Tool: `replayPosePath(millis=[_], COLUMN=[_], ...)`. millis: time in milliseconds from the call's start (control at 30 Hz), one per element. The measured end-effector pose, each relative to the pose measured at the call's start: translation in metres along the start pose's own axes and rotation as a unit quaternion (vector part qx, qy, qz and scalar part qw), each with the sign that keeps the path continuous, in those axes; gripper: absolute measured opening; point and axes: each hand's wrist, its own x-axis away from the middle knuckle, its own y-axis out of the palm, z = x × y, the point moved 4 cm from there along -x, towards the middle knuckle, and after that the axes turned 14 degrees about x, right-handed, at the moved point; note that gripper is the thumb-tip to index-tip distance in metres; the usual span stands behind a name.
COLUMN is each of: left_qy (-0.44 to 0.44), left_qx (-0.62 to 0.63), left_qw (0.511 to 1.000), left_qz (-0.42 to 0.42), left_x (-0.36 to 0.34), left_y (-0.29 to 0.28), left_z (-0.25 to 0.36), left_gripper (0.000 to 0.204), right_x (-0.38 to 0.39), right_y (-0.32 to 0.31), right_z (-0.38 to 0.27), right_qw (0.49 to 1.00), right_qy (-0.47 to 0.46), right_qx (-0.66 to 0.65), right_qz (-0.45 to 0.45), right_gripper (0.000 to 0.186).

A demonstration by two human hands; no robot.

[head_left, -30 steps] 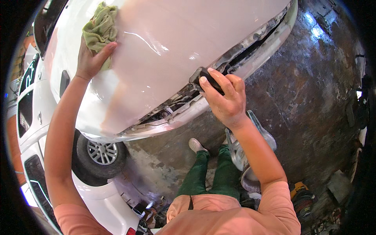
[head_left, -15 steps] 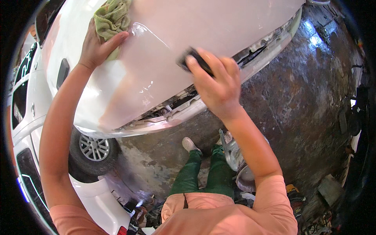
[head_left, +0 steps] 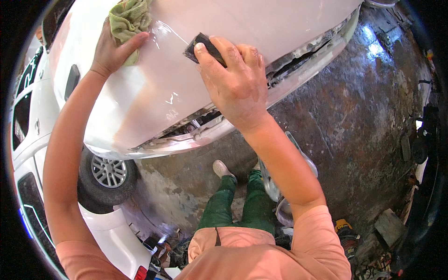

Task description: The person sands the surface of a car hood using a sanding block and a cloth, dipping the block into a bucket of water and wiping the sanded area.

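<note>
A pale, wet-looking car hood (head_left: 182,84) spreads out in front of me, with pinkish patches toward its left side. My right hand (head_left: 238,86) grips a dark block (head_left: 213,52), apparently a sanding block, between thumb and fingers and rests it against the hood. Farther to the left, my left hand (head_left: 112,52) is closed on a crumpled green cloth (head_left: 129,21) lying on the same panel. Its thumb reaches across the cloth's lower part; the other fingers are mostly hidden.
An open gap (head_left: 200,122) runs along the hood's front edge. A wheel (head_left: 108,173) and a white body panel (head_left: 119,238) are at lower left. Beneath my right arm, a bucket (head_left: 283,212) is partly hidden. Clutter lines the dark floor (head_left: 322,130) at the right.
My right hand has slid the block leftward and farther away over the hood. My left hand stays at the cloth, and the view has shifted slightly.
</note>
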Motion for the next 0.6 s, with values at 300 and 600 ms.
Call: replayPosePath(millis=[300, 600], left_qy=[0.057, -0.034], left_qx=[-0.072, 0.038], left_qw=[0.995, 0.998], left_qz=[-0.035, -0.02], left_x=[0.006, 0.009], left_y=[-0.008, -0.006], left_z=[0.003, -0.01], left_gripper=[0.076, 0.075], right_x=[0.113, 0.066], right_y=[-0.054, -0.031], right_z=[0.039, 0.041], right_qw=[0.997, 0.998], right_qy=[0.051, 0.036], right_qx=[-0.05, -0.042], right_qz=[-0.031, -0.037], right_gripper=[0.047, 0.048])
